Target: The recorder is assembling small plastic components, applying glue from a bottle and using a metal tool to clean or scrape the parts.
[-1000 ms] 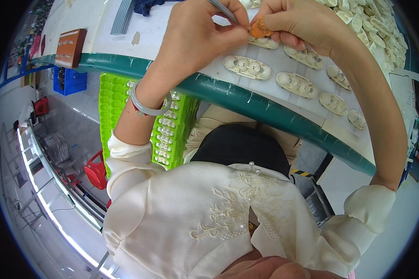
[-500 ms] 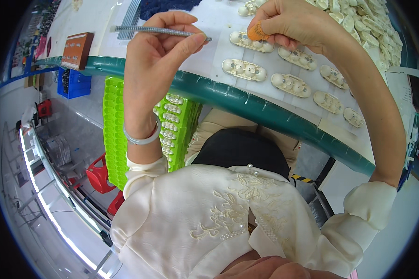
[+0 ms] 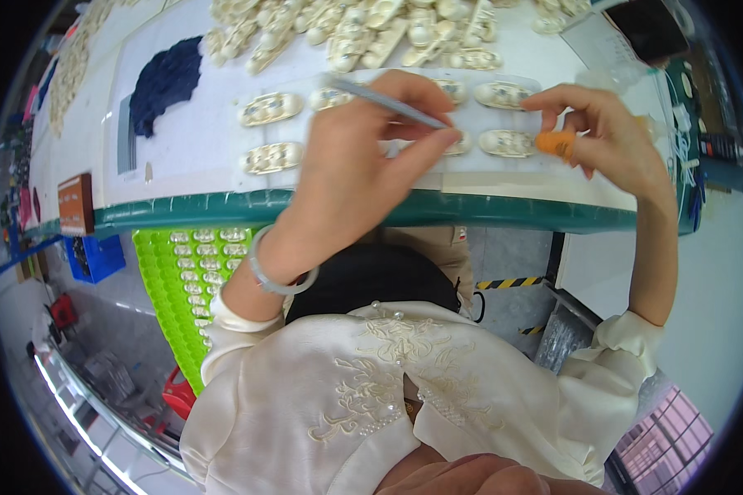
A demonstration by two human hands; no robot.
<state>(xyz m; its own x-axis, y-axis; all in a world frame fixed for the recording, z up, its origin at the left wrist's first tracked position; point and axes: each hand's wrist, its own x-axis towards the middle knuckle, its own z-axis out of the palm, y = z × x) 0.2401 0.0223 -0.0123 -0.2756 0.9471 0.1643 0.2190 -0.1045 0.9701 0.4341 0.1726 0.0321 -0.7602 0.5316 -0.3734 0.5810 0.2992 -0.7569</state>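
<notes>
— Which step is this?
— My left hand pinches grey tweezers, my right hand pinches an orange piece above the cream oval parts; I judge placing, needing steady aim.

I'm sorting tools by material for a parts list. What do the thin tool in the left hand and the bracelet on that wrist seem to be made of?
Tool: likely metal, a thin grey rod with a dull sheen. Bracelet: pale, smooth and slightly translucent, perhaps jade, glass or plastic; the look leaves it open.
</notes>
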